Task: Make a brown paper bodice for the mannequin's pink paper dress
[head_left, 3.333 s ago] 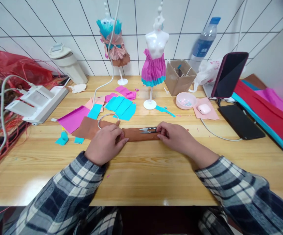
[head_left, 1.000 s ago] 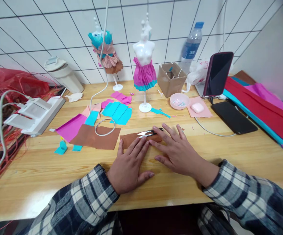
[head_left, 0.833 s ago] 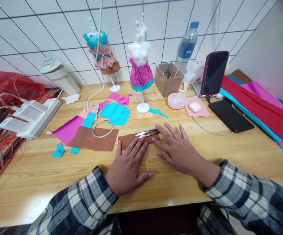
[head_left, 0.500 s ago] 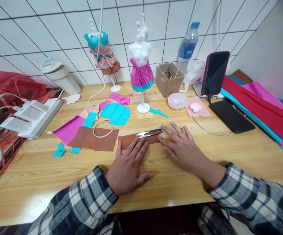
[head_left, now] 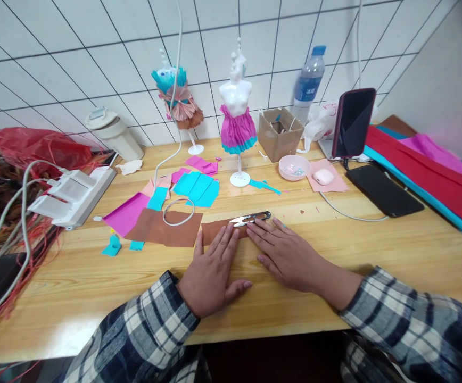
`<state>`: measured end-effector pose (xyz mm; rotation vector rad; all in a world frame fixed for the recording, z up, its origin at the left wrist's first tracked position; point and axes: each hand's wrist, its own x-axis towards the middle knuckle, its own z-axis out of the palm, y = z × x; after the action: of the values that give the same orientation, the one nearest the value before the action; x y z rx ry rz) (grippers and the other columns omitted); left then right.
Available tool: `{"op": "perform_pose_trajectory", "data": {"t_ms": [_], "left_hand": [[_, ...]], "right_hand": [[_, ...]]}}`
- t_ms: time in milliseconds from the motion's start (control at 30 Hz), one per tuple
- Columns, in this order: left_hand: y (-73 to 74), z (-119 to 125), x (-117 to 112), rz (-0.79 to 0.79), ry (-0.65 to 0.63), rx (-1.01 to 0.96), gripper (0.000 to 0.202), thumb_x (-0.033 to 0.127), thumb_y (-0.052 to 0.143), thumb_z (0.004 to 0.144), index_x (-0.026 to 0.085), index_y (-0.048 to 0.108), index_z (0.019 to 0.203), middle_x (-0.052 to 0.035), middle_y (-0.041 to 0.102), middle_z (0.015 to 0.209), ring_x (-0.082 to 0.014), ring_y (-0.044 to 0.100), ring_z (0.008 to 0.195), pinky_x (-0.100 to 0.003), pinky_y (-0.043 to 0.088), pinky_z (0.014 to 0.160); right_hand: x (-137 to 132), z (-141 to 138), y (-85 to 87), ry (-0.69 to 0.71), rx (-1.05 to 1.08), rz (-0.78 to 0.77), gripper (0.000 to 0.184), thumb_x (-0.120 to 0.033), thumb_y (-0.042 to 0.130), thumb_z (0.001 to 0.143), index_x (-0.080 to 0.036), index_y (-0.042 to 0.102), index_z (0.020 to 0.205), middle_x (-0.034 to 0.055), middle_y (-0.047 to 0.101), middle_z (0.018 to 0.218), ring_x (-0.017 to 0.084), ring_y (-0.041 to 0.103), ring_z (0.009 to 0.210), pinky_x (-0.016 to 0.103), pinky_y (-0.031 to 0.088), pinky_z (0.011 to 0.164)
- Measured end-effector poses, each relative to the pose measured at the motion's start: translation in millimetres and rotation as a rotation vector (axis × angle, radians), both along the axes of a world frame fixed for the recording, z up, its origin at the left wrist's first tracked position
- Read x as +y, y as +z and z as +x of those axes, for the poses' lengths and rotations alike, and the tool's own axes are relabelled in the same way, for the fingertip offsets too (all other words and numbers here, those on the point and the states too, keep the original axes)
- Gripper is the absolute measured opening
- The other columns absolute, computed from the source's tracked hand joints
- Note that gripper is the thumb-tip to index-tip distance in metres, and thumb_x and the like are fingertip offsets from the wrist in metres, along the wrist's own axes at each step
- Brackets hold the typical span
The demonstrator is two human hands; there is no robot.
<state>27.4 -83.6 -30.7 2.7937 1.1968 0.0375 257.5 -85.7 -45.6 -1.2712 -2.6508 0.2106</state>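
A folded brown paper strip [head_left: 215,231] lies on the wooden table [head_left: 374,244] in front of me. My left hand [head_left: 212,272] lies flat on its left part, fingers stretched out. My right hand [head_left: 285,251] rests flat on its right part, fingers spread, holding nothing. Small thread snips [head_left: 250,218] lie on the strip's far edge, just beyond my right fingertips. A larger brown sheet [head_left: 163,230] with a white ring [head_left: 178,211] on it lies to the left.
Pink and cyan paper pieces [head_left: 193,186] are scattered behind. Two mannequin stands [head_left: 238,125] wear paper dresses. A cardboard box [head_left: 279,133], pink bowl [head_left: 294,166], earbud case [head_left: 323,176], water bottle [head_left: 308,82], two phones [head_left: 382,189], power strip [head_left: 75,194] and coloured sheets [head_left: 434,175] surround them.
Both hands went from pinching the strip to lying flat on it. In the last half second my right hand slid left over the strip's right end.
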Motion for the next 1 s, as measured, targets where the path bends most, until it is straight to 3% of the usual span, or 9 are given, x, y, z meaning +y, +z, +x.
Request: {"op": "perform_pose_trajectory", "data": {"t_ms": [333,467,633,733,867,1000], "left_hand": [[-2.3,-30,-9,0.178,0.147,0.047,0.078,0.058,0.031,0.094,0.012,0.011,0.155,-0.0207,0.033,0.153,-0.0357,0.042,0.136,-0.068,0.003,0.113],[-2.2,-35,-11,0.19,0.169,0.068,0.073,0.056,0.026,0.096,0.013,0.015,0.154,-0.0189,0.034,0.153,-0.0333,0.041,0.137,-0.066,-0.001,0.114],[-1.8,-34,-12,0.213,0.198,0.132,0.074,0.059,0.028,0.094,0.012,0.028,0.151,-0.0149,0.032,0.155,-0.0385,0.033,0.141,-0.069,0.004,0.112],[-2.1,-32,-12,0.236,0.209,0.144,0.078,0.063,0.034,0.091,0.012,0.032,0.15,-0.0144,0.032,0.155,-0.0415,0.03,0.141,-0.069,0.007,0.112],[-3.7,-34,-12,0.243,0.211,0.113,0.075,0.062,0.036,0.091,0.015,0.034,0.15,-0.0134,0.035,0.154,-0.0397,0.032,0.141,-0.067,0.005,0.113],[-3.5,-36,-10,0.234,0.224,0.065,0.064,0.054,0.039,0.093,0.02,0.037,0.148,-0.0122,0.041,0.151,-0.0369,0.035,0.139,-0.068,-0.001,0.113]], "right_hand": [[2,2,0.5,0.012,0.017,-0.009,0.053,-0.033,0.03,0.1,-0.012,0.035,0.148,0.0087,0.034,0.155,0.023,0.023,0.146,0.051,0.017,0.12],[1,2,0.9,0.011,0.027,-0.024,0.052,-0.033,0.03,0.101,-0.013,0.034,0.149,0.0079,0.033,0.155,0.023,0.022,0.146,0.054,0.013,0.12],[4,4,6.5,-0.03,0.09,-0.047,0.053,-0.037,0.034,0.1,-0.026,0.027,0.152,0.0027,0.028,0.158,0.024,0.02,0.147,0.056,0.017,0.118],[6,3,9.1,-0.114,0.095,-0.06,0.054,-0.039,0.031,0.101,-0.022,0.027,0.152,0.0042,0.026,0.158,0.024,0.021,0.147,0.055,0.019,0.117],[7,5,9.8,-0.293,0.018,-0.064,0.053,-0.043,0.024,0.102,-0.018,0.041,0.145,0.0092,0.037,0.153,0.028,0.032,0.142,0.063,0.022,0.112],[8,21,12.4,-0.519,-0.037,0.032,0.05,-0.041,0.029,0.101,-0.016,0.048,0.14,0.0138,0.046,0.147,0.031,0.041,0.135,0.059,0.031,0.105]]}}
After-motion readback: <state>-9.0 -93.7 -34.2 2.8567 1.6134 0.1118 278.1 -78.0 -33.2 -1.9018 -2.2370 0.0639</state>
